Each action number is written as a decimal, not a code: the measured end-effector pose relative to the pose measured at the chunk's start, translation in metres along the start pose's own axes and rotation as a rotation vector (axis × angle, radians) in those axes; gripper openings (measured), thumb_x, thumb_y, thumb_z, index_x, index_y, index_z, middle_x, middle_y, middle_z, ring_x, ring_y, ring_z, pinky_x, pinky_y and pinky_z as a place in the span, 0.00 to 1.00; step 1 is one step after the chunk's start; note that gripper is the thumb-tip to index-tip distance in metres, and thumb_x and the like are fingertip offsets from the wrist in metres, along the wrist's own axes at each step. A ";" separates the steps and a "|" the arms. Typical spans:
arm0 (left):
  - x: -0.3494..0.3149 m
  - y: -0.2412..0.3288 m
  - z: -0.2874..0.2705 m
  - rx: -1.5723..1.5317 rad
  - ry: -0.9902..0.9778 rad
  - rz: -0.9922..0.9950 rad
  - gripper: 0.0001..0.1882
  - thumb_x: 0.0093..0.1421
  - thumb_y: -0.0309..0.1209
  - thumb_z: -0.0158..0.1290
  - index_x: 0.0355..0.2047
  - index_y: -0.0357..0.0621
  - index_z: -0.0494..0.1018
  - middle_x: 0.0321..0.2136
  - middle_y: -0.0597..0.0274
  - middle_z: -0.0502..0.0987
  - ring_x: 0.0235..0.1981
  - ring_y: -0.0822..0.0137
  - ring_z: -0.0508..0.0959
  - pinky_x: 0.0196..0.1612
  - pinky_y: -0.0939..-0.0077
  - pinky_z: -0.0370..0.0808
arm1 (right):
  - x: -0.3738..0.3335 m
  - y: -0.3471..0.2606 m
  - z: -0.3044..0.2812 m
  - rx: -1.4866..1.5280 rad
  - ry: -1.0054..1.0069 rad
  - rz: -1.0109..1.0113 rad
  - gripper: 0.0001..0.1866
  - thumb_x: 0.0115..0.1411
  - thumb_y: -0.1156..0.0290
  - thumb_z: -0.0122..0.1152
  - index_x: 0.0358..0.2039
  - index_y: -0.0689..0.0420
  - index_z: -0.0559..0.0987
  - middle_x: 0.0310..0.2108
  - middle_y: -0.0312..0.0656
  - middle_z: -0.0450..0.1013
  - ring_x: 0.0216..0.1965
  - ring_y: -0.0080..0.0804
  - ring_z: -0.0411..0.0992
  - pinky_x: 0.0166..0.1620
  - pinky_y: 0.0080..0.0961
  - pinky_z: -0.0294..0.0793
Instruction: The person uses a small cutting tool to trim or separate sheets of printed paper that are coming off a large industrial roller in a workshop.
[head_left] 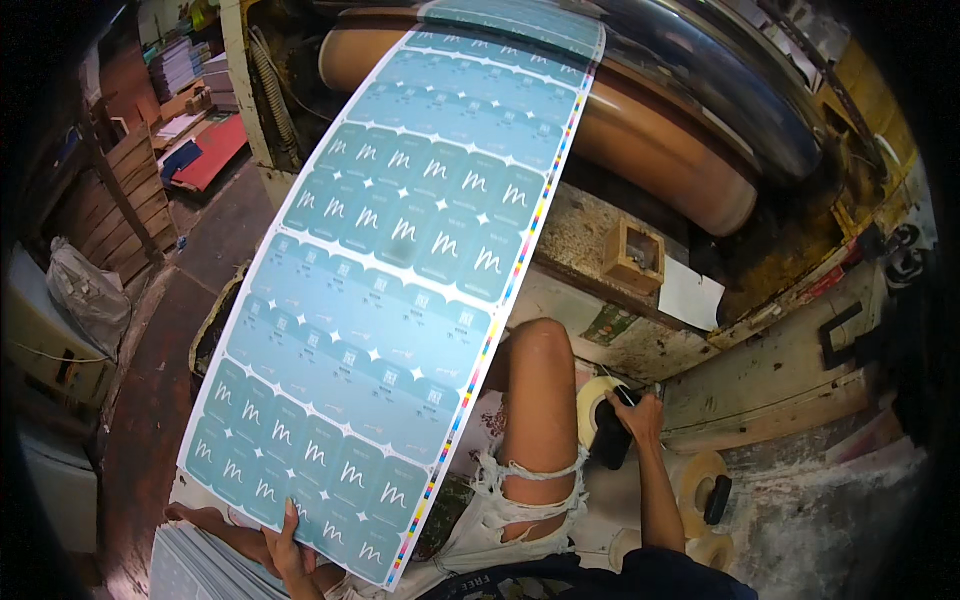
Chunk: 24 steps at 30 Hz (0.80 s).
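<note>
A long blue-green printed sheet (370,270), with rows of card designs, slopes down from the machine's rollers toward my lap. My left hand (288,548) pinches its near edge, the thumb on top of the print and the other fingers partly hidden beneath. On the right, beside my knee, my right hand (638,412) is closed round the upper end of a black grip-like piece (610,438). That piece lies against a round cream disc (592,405), and the hand partly covers it.
A brown roller (690,160) and a dark shiny roller (770,120) cross the top. A small wooden box (633,255) sits on the machine ledge. Printed sheets (205,565) are stacked at lower left. Another cream disc (703,470) with a black piece stands at lower right.
</note>
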<state>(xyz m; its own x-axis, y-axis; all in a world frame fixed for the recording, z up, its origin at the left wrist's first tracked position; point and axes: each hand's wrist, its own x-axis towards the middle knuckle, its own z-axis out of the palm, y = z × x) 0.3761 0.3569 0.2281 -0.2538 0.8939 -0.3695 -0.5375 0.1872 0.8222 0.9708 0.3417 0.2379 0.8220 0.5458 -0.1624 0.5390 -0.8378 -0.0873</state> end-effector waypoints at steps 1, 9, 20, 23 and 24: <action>0.000 0.001 0.001 -0.005 0.004 0.010 0.34 0.58 0.26 0.57 0.61 0.34 0.54 0.51 0.51 0.69 0.48 0.58 0.73 0.52 0.64 0.71 | 0.004 0.000 0.000 0.007 0.129 -0.014 0.44 0.38 0.34 0.67 0.30 0.73 0.78 0.33 0.64 0.74 0.37 0.56 0.75 0.40 0.47 0.75; -0.017 0.022 0.037 0.131 0.053 -0.045 0.33 0.56 0.26 0.58 0.59 0.35 0.57 0.50 0.51 0.70 0.48 0.58 0.73 0.50 0.64 0.72 | 0.096 -0.019 -0.056 0.317 0.327 -0.290 0.32 0.45 0.46 0.72 0.24 0.69 0.76 0.20 0.48 0.73 0.19 0.40 0.72 0.25 0.40 0.71; -0.028 0.017 0.047 0.214 0.159 0.236 0.30 0.55 0.24 0.58 0.56 0.38 0.59 0.47 0.53 0.71 0.45 0.60 0.74 0.47 0.65 0.74 | 0.184 -0.303 -0.241 1.317 0.051 -0.810 0.20 0.67 0.59 0.49 0.44 0.64 0.76 0.21 0.40 0.73 0.13 0.20 0.67 0.15 0.19 0.63; -0.026 0.006 0.014 0.046 0.265 0.036 0.28 0.56 0.21 0.56 0.56 0.39 0.59 0.46 0.52 0.72 0.44 0.60 0.75 0.46 0.64 0.74 | 0.217 -0.334 -0.226 1.249 0.009 -0.789 0.20 0.67 0.58 0.48 0.46 0.63 0.76 0.20 0.40 0.73 0.12 0.21 0.66 0.14 0.19 0.63; -0.024 0.003 0.012 0.039 0.264 0.032 0.27 0.56 0.19 0.55 0.55 0.40 0.59 0.46 0.53 0.72 0.44 0.60 0.75 0.46 0.63 0.74 | 0.222 -0.337 -0.220 1.241 0.016 -0.776 0.20 0.67 0.58 0.48 0.45 0.62 0.77 0.20 0.40 0.72 0.11 0.21 0.66 0.14 0.19 0.63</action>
<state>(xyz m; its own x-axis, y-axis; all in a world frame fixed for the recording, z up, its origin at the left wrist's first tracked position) 0.3905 0.3407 0.2446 -0.4741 0.7635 -0.4385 -0.4957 0.1802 0.8496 1.0122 0.7485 0.4470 0.4120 0.8497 0.3290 0.3436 0.1895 -0.9198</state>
